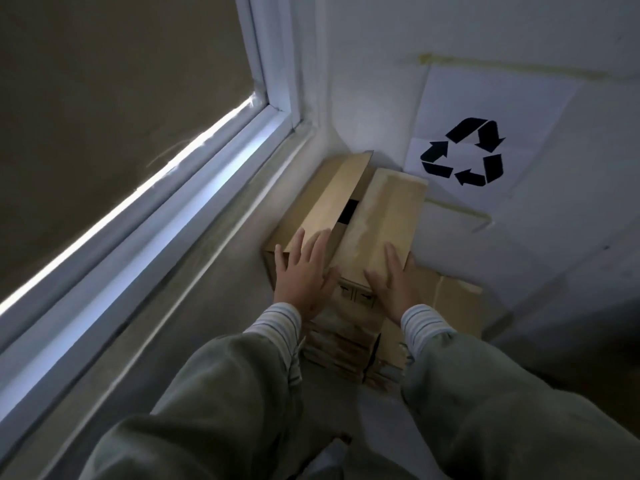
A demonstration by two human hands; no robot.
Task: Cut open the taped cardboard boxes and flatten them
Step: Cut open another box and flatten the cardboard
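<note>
1. We see a brown cardboard box (349,216) in the corner, between the window frame (194,161) and the wall; its matte top flaps are parted, with a dark slit between them just beyond the fingertips.
2. Our left hand (304,271) lies flat on the left flap, fingers spread and straight, gripping nothing; the flap's near edge sits under the palm.
3. Our right hand (391,282) lies flat on the right flap, fingers spread, also holding nothing; its little finger reaches the flap's right fold.
4. The right flap shows a pale, scuffed strip running lengthwise away from the right thumb; whether it is tape residue we cannot tell.
5. Small black printed marks sit on the box's near face, between and just below the two thumbs.
6. Under the wrists lies a stack (346,351) of flattened cardboard, its ribbed edges layered and rough.
7. Another flat sheet (457,306) lies right of the right hand.
8. Beyond the right fingertips a white paper sign (485,133) with black recycling arrows is on the wall.
9. Striped cuffs and grey-green sleeves (225,393) cover both forearms.
</note>
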